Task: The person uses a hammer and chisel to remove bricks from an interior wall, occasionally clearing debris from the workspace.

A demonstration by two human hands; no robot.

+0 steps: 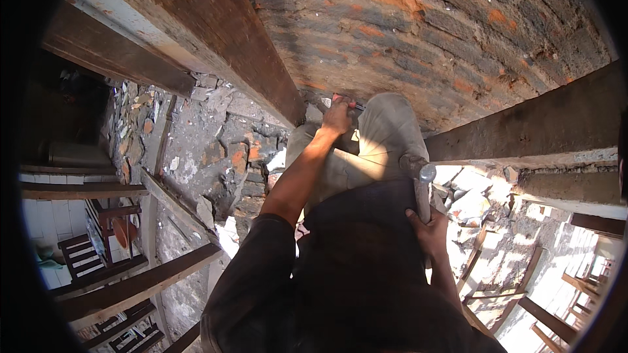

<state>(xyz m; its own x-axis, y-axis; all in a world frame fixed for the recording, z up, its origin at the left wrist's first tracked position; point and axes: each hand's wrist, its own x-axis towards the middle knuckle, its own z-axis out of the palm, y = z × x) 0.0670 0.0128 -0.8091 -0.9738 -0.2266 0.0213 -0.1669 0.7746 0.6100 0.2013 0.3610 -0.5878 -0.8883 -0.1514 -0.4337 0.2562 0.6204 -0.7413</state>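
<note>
My left hand [336, 119] reaches forward past my left knee and is closed round a red-handled tool [341, 98]. A short dark shank runs from it to the right; its tip is hidden near my knee, and I cannot tell its exact kind. At my right side, my right hand [432, 229] grips the wooden handle of a hammer [423, 199]. The hammer is held upright with its metal head by my right thigh, apart from the wall. Directly ahead of my knees stands a rough brick wall [392, 46], its surface worn grey with orange patches.
A thick wooden beam [229, 33] slopes down close on my left, and another beam [523, 127] runs off to the right. Broken masonry [242, 157] and rubble [468, 199] lie on both sides. Lower left, between further beams, wooden furniture [108, 229] shows far below.
</note>
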